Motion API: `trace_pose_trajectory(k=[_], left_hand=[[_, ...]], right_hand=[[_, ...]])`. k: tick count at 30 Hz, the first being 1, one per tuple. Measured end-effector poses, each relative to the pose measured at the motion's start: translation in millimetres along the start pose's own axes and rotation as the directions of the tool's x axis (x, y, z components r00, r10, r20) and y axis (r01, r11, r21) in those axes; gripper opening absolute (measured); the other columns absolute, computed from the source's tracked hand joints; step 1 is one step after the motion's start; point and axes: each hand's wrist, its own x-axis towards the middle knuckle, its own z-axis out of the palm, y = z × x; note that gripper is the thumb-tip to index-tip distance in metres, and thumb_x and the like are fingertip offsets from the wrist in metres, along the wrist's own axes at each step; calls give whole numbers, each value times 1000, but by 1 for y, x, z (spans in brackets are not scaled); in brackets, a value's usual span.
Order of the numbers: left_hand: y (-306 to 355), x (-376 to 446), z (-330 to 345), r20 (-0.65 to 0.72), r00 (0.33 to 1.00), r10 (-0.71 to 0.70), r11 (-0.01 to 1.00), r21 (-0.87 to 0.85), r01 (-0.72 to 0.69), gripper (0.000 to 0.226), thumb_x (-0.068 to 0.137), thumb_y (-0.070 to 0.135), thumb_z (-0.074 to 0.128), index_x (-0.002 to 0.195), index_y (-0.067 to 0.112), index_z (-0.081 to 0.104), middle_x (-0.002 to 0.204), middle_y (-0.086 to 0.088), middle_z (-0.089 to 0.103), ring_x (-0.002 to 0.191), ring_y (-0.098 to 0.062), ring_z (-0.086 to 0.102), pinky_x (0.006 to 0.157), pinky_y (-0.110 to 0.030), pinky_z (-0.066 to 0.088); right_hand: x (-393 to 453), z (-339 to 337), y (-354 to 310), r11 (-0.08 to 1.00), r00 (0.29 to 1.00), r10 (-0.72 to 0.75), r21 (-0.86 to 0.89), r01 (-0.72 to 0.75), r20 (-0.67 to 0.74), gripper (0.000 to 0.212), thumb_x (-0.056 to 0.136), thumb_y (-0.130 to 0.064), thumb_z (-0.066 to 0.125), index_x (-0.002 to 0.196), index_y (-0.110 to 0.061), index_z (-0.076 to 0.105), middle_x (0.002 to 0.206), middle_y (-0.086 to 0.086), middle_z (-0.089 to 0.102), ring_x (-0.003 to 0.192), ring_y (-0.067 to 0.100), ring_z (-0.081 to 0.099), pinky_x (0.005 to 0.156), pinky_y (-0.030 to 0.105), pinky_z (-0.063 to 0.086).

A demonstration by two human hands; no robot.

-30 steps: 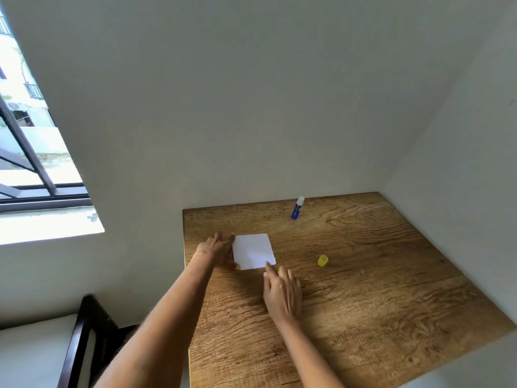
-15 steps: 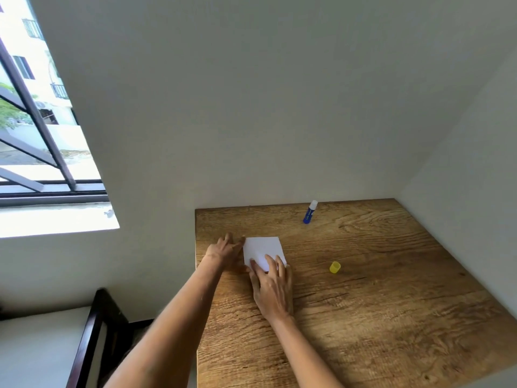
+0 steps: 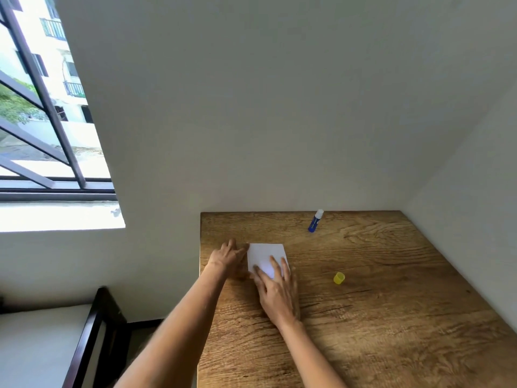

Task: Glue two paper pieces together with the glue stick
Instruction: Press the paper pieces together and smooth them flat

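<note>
A white square of paper (image 3: 264, 254) lies flat on the wooden table (image 3: 377, 317), near its left edge. My right hand (image 3: 275, 289) rests palm down on the near part of the paper, fingers spread. My left hand (image 3: 228, 256) touches the paper's left edge with its fingertips. Whether there is one sheet or two stacked, I cannot tell. The blue glue stick (image 3: 315, 221) lies uncapped near the table's far edge. Its yellow cap (image 3: 339, 277) stands apart to the right of the paper.
White walls close the table in at the back and on the right. A barred window (image 3: 42, 121) is at the left. A dark wooden chair or bed frame (image 3: 92, 331) stands below, left of the table.
My right hand has slid forward from the table onto the paper and now lies flat on it. My left hand has stayed at the left edge. The camera has tilted and shifted.
</note>
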Motion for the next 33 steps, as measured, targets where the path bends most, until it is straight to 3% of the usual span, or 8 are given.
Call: trace_pose_trajectory(k=[4, 6, 8, 11, 18, 22, 27, 33], left_hand=[[-1, -1, 0, -12, 1000, 7, 1000, -11, -7, 95, 77, 61, 60, 149, 26, 7, 146, -17, 23, 134, -35, 31, 105, -49, 38], [-1, -1, 0, -11, 1000, 7, 1000, -23, -7, 94, 78, 59, 61, 149, 25, 8, 146, -17, 23, 134, -35, 31, 106, -49, 37], [-1, 0, -1, -8, 1000, 6, 999, -38, -6, 90, 80, 55, 60, 148, 25, 10, 145, -17, 25, 134, -34, 32, 106, -48, 37], [0, 1, -3, -19, 1000, 3, 999, -53, -4, 85, 83, 54, 58, 148, 24, 13, 144, -16, 27, 132, -35, 34, 106, -48, 38], [1, 4, 0, -29, 999, -16, 997, -74, 14, 94, 75, 51, 69, 145, 20, 15, 139, -15, 34, 128, -33, 40, 104, -46, 41], [5, 6, -1, -20, 999, -50, 992, -115, 47, 103, 73, 53, 70, 147, 22, 5, 143, -17, 31, 132, -35, 36, 104, -50, 38], [2, 6, -2, -3, 999, -33, 998, -52, 33, 87, 82, 44, 64, 147, 26, 8, 140, -16, 31, 130, -34, 36, 103, -49, 39], [8, 3, -9, 77, 996, -50, 999, 15, 49, 97, 79, 56, 61, 149, 25, 3, 147, -17, 21, 136, -35, 28, 108, -48, 33]], right_hand=[[4, -9, 26, 980, 984, 180, -90, -180, -10, 39, 94, -42, 38, 133, -39, 44, 151, 4, 32, 143, 27, 19, 116, 49, 12], [14, -15, 22, 994, 998, 58, -90, -57, 8, 37, 93, -38, 43, 129, -35, 51, 146, 7, 39, 138, 30, 29, 113, 49, 21], [19, -15, 8, 980, 988, -157, -120, 156, 5, 27, 86, -29, 51, 110, -31, 64, 114, 6, 59, 109, 27, 54, 91, 40, 49], [27, -11, -7, 971, 979, -204, -125, 202, -5, 22, 84, -22, 51, 98, -27, 67, 84, 2, 57, 82, 21, 56, 66, 30, 48], [68, -4, -14, 997, 987, -60, -32, 65, 149, 41, 92, -27, 49, 133, -28, 46, 128, 15, 48, 124, 31, 39, 98, 42, 37], [72, 5, -19, 997, 985, 70, 5, -72, 155, 42, 96, -24, 39, 138, -26, 37, 139, 15, 40, 130, 30, 34, 105, 43, 33], [66, 10, -20, 1000, 998, 15, 23, -17, 64, 40, 97, -20, 35, 137, -20, 39, 134, 16, 44, 121, 30, 41, 97, 39, 38], [62, 2, 2, 983, 994, 97, -160, -88, 49, 49, 91, -19, 45, 139, -23, 38, 137, 17, 43, 129, 31, 37, 103, 43, 31]])
